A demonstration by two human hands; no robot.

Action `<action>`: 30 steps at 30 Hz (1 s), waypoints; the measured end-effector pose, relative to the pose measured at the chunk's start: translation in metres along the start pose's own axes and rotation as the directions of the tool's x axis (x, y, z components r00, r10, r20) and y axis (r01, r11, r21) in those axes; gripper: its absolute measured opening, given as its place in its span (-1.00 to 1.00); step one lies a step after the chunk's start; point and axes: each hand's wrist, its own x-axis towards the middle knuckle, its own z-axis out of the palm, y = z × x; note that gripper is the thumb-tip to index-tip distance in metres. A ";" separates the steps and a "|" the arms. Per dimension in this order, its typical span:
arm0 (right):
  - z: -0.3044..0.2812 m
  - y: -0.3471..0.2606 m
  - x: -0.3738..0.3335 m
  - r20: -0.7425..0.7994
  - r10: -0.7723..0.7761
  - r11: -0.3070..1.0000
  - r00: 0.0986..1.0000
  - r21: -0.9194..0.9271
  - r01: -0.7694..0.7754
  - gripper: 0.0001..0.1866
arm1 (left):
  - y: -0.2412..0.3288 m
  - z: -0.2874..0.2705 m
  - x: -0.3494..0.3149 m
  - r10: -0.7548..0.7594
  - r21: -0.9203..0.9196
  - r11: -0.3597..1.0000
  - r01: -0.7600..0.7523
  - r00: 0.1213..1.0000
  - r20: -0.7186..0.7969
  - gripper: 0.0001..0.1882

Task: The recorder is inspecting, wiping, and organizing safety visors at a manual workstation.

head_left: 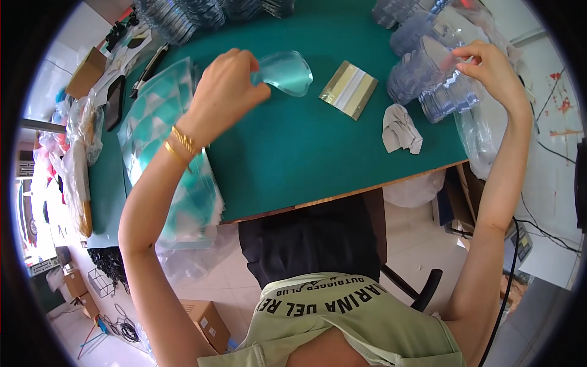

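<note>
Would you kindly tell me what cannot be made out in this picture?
- Head view: most fingertips of the left hand, hidden by its own back, so its hold on the clear plastic piece is unclear.
- Head view: whether the right hand grips the nearby plastic stack; see-through layers blur the contact.
- Head view: the full extent of the far stacks, cut off by the top edge.

Green worktable [287, 153], stacked clear plastic pieces [403, 79] and cardboard boxes [209, 323] suggest a workshop.
</note>
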 end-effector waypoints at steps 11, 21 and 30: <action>0.070 -0.110 -0.060 -0.155 -0.365 0.919 0.918 0.099 0.382 -0.72 | -0.006 0.000 0.003 0.047 0.084 0.996 -0.038 0.993 -0.104 -0.60; 0.167 -0.111 -0.077 -0.413 -0.044 0.975 0.910 0.181 0.129 -0.75 | 0.078 -0.036 -0.121 -0.270 -0.191 0.941 0.281 0.959 0.082 -0.57; 0.175 -0.071 -0.082 -0.255 0.169 0.958 0.952 0.269 -0.098 -0.78 | 0.070 0.006 -0.146 -0.234 -0.063 0.967 0.247 0.958 0.168 -0.32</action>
